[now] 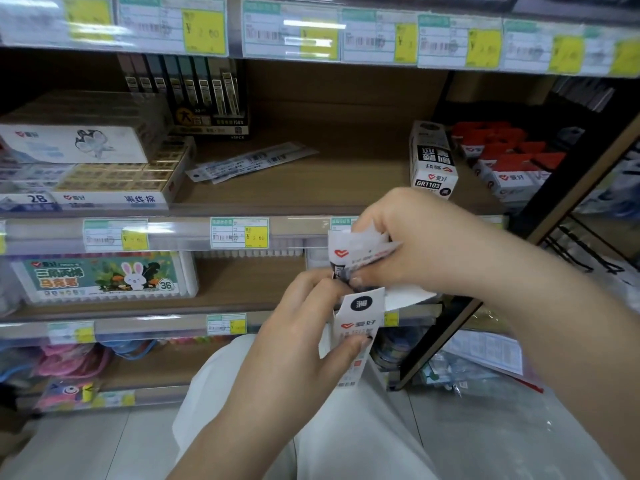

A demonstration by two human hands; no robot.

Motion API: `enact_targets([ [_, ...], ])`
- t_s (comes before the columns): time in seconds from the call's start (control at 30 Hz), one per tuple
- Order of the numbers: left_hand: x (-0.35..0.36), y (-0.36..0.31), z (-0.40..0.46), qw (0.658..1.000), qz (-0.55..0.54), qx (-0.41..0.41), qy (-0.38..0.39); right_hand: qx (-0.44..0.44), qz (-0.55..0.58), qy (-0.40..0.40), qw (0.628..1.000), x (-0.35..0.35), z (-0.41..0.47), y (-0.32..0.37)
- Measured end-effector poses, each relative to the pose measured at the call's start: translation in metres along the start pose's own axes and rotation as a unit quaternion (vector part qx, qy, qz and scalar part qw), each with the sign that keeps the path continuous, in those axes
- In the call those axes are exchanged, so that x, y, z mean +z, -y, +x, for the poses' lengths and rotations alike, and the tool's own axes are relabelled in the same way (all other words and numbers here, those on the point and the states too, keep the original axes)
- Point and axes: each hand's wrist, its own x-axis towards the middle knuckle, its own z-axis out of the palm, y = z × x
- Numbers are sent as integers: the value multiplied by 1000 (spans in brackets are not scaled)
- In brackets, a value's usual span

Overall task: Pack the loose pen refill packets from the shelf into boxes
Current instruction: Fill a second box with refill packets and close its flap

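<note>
as a person crouches before a stationery shelf, pale trousers (329, 427) fill the foreground and both hands work a small white box (360, 327) held in front of the shelf edges. the left hand (304, 327) grasps the box's lower part, thumb curled over its printed face, fingers wrapped behind. the right hand (412, 244) pinches the box's opened top flaps (360, 247) between curled fingers. whether any packet is already inside cannot be told.

behind the hands, a marker set (104, 278) with a rabbit on its label lies on a lower shelf. on the wooden shelf (329, 178) above, a few loose refill packets (249, 162) lie flat near the middle, overlapping one another. to their right a second white box (433, 157) stands upright near the shelf's front edge, with red-topped boxes (505, 157) beyond it. eraser boxes (104, 168) are stacked at the left, and a black display of refills (194, 95) stands at the back. blurred price tags (311, 36) line the rail overhead.
</note>
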Motion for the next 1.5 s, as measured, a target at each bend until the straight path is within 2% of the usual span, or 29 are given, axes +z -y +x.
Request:
enact_targets([
  [0.17, -2, 2, -3, 1000, -2, -1, -6, -30, -1, 25, 999, -9, -8, 5],
  [0.23, -2, 1, -2, 1000, -4, -4, -1, -40, -10, 11, 999, -19, -10, 6],
  [0.43, 0, -3, -1, 1000, 2, -9, 11, -44, -161, 6, 986, -20, -7, 17],
  [0.57, 1, -3, -2, 1000, 9, -5, 10, -42, -245, 31, 968, -9, -3, 22],
  [0.7, 2, -4, -1, 1000, 15, -4, 5, -62, -321, 16, 945, 7, -3, 25],
  [0.83, -3, -3, 0, 1000, 0, -8, 5, -88, -298, 33, 950, 0, -4, 31],
  [0.97, -4, -3, -1, 1000, -3, -10, 16, -90, -200, 83, 972, -21, 2, 31],
  [1.1, -1, -3, 0, 1000, 10, -4, 25, -119, -244, 80, 959, -14, 8, 29],
  [1.33, -3, 1, -2, 1000, 8, -6, 18, -107, -284, 56, 951, 1, 16, 26],
  [1.5, -1, 3, -2, 1000, 7, -9, 5, -145, -312, 36, 938, 12, 15, 22],
])
